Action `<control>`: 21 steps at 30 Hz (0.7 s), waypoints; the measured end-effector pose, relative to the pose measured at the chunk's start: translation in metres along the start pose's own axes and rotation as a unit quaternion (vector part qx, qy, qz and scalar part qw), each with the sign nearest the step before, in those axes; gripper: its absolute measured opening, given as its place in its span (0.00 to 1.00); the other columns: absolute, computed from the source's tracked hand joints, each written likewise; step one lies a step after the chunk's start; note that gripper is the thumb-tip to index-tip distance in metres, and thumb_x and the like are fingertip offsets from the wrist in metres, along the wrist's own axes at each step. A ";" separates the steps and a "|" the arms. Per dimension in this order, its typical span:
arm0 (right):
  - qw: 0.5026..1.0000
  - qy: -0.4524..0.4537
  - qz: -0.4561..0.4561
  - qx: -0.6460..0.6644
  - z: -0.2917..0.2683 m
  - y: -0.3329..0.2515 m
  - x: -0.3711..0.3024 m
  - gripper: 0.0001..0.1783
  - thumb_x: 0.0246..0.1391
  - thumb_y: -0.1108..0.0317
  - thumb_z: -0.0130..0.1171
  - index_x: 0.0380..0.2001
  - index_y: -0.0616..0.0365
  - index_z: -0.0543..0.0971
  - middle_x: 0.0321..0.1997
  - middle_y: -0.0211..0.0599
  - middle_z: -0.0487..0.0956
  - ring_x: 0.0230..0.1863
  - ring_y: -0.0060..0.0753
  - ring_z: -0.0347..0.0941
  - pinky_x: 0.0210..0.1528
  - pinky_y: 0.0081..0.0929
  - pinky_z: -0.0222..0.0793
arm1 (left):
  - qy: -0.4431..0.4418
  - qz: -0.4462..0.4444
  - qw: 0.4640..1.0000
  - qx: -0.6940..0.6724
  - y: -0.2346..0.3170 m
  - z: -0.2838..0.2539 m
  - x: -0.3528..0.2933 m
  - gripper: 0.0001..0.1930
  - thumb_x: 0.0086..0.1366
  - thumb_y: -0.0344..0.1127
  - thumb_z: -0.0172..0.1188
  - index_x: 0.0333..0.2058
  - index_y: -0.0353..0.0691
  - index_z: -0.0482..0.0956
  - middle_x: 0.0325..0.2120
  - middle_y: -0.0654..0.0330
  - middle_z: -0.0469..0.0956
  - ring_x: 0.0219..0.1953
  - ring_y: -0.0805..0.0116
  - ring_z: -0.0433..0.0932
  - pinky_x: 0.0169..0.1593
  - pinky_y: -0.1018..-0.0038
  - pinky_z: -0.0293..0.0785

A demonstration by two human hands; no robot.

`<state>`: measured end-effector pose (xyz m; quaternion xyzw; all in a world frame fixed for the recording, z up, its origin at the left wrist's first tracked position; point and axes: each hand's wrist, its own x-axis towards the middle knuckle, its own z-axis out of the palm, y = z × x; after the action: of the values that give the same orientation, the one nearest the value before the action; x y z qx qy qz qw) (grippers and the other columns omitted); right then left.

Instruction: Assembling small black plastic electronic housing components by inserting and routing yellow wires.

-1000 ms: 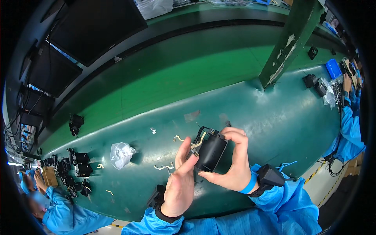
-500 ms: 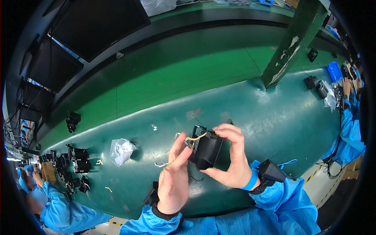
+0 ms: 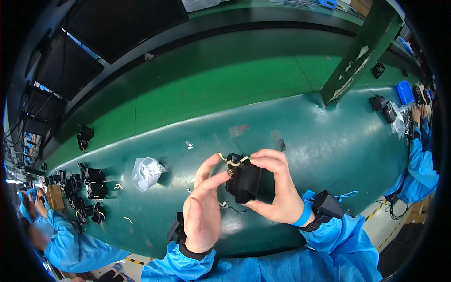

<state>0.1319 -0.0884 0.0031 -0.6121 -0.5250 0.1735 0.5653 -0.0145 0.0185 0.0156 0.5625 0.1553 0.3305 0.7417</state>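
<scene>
Between the thumb and fingers of my right hand (image 3: 282,195) is a black plastic housing (image 3: 245,183), held above the green table. A thin cream flex cable (image 3: 233,163) curves across its upper left edge. My left hand (image 3: 203,207) is at the left side of the housing, its fingertips at the cable's free end and at a small metallic part beside it. What those fingertips pinch is partly hidden. Below, a small dark wire piece with a light connector (image 3: 225,205) lies on the table.
Left of my hands sit a clear plastic bag (image 3: 147,174), several black housings (image 3: 95,183) and loose cream cable bits (image 3: 128,219). A green post (image 3: 359,58) rises at the far right, near a blue tray (image 3: 405,92). Co-workers in blue sleeves (image 3: 75,244) work on both sides.
My left fingers have shifted slightly left and spread farther apart, and the cable's end now shows above them. The housing has turned a little in my right hand. The view has moved slightly.
</scene>
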 end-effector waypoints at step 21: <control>0.991 0.008 0.017 0.133 0.004 0.008 -0.002 0.46 0.37 0.77 0.73 0.59 0.53 0.60 0.60 0.48 0.61 0.62 0.47 0.60 0.60 0.38 0.62 | -0.043 -0.068 0.995 -0.052 -0.004 0.006 -0.003 0.34 0.67 0.59 0.46 0.55 0.32 0.74 0.68 0.47 0.48 0.69 0.51 0.49 0.69 0.55 0.42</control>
<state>0.1316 -0.0869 -0.0060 -0.5415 -0.4829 0.2464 0.6426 -0.0118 0.0115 0.0138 0.5254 0.1434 0.2623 0.7966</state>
